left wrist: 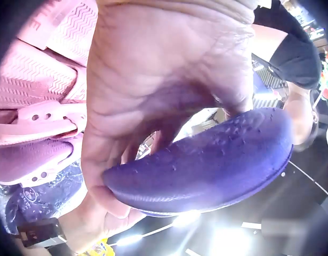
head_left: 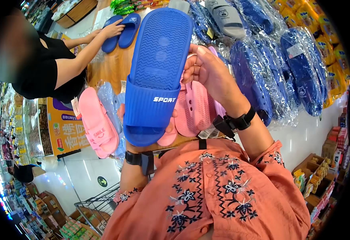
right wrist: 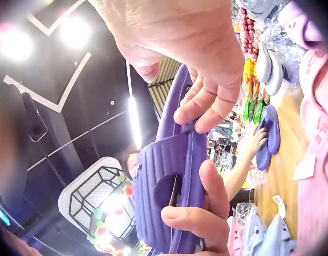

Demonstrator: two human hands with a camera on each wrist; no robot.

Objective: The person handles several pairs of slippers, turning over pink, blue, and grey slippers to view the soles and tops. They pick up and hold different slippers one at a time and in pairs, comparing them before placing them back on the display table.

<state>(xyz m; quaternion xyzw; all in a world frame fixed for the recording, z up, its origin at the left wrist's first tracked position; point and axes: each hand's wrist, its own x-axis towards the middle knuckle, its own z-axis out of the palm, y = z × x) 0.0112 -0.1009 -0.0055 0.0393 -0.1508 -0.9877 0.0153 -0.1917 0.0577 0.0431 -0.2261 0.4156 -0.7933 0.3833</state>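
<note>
A blue slide slipper (head_left: 161, 48) with "SPORT" on its strap is held up over the table, its patterned insole facing the head camera. My left hand (left wrist: 169, 69) grips it around the toe end, mostly hidden behind it in the head view. At the upper side edge, the fingers of my right hand (head_left: 213, 74) are bent against the slipper. In the right wrist view the right hand (right wrist: 180, 48) touches the edge above the strap (right wrist: 158, 186), while left fingers and thumb hold it lower down.
Pink slippers (head_left: 99, 124) lie on the wooden table (head_left: 115, 72). Plastic-wrapped blue slippers (head_left: 303, 72) are piled on the right. At the left, a person in black (head_left: 43, 68) handles another blue pair (head_left: 129, 32). A wire cart (head_left: 99, 208) stands below.
</note>
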